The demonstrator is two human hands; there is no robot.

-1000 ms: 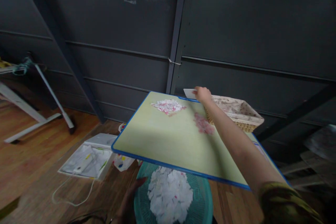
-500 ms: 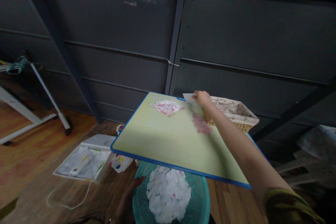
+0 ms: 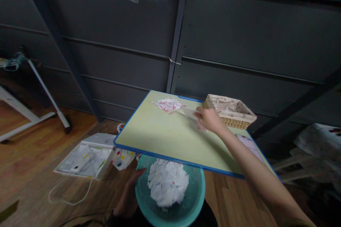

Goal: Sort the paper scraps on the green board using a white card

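Note:
My right hand (image 3: pixel 209 118) grips a thin white card (image 3: pixel 189 112), held low over the pale green board (image 3: pixel 149 131) with the blue rim. Just left of the card's edge lies a heap of white and pink paper scraps (image 3: pixel 167 104). A smaller patch of pink scraps (image 3: pixel 201 126) sits partly hidden beneath the hand. Under the board's front edge, my left hand (image 3: pixel 134 182) holds the left rim of a turquoise plastic basket (image 3: pixel 196 198). White paper scraps (image 3: pixel 168 182) are piled inside it.
A lined wicker basket (image 3: pixel 237 123) stands at the board's back right, and a pale phone-like slab (image 3: pixel 249 146) lies near its right edge. An open white box (image 3: pixel 85 159) with a cord is on the floor at left. Dark metal panels (image 3: pixel 128 17) rise behind.
My right hand has brought the card down and slightly left, over the pink patch toward the heap. My left hand stays at the turquoise basket, which has shifted slightly left.

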